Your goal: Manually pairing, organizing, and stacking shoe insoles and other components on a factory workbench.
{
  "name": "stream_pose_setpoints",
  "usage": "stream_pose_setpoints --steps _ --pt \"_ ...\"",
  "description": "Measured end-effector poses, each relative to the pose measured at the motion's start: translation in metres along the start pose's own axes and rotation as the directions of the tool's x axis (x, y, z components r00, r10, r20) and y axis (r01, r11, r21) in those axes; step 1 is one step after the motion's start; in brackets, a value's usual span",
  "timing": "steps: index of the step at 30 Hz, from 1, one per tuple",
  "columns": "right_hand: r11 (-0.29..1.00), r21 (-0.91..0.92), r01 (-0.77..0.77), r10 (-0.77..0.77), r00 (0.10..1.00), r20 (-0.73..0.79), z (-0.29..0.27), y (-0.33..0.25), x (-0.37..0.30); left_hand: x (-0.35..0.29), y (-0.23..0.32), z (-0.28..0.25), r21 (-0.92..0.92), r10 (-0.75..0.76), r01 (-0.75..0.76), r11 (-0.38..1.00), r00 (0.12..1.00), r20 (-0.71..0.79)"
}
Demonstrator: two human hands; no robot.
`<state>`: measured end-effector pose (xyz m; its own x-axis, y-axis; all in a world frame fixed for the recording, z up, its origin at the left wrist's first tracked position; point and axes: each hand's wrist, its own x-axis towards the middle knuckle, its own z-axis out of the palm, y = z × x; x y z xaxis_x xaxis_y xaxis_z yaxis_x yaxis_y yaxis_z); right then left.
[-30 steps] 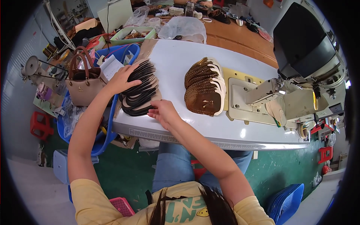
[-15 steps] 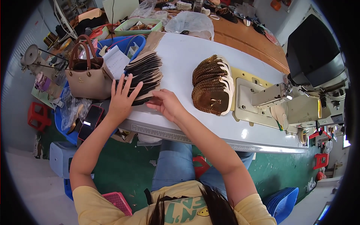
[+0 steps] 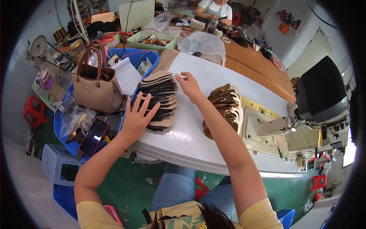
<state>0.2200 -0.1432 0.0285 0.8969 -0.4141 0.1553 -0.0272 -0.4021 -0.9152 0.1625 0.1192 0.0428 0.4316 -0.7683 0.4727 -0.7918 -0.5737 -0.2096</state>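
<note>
A fanned stack of black and beige cut pieces [image 3: 163, 100] lies on the white table toward the left. My left hand [image 3: 138, 117] rests on the stack's left side with its fingers spread. Beyond the stack's right edge, my right hand [image 3: 188, 87] is raised, thumb and forefinger apart, nothing visible between them; its other fingers are partly curled. To the right, my right forearm partly covers a second fanned stack, of shiny bronze-brown pieces with cream edges [image 3: 225, 101].
A sewing machine [image 3: 274, 128] stands on the right. At the left, a blue bin [image 3: 154, 57] holds a taupe handbag [image 3: 97, 91], a notepad [image 3: 127, 74] and a phone [image 3: 94, 136]. A ruler strip [image 3: 179, 159] runs along the table's front edge. Another person [image 3: 215, 9] sits far back.
My right hand has moved from the stack's near corner to its far right side. My left hand stays on the stack. The view has tilted up, bringing another person into sight.
</note>
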Motion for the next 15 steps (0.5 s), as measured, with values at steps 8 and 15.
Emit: stream_pose_setpoints --steps 8,15 --pt "0.995 0.069 0.074 -0.092 0.945 0.314 0.037 -0.015 0.012 -0.001 -0.001 0.012 -0.128 -0.053 0.049 0.991 0.998 -0.025" --pt "0.984 0.075 0.159 -0.172 0.956 0.236 0.037 -0.022 -0.011 0.007 -0.015 0.015 -0.265 -0.151 0.121 0.957 0.984 -0.094"
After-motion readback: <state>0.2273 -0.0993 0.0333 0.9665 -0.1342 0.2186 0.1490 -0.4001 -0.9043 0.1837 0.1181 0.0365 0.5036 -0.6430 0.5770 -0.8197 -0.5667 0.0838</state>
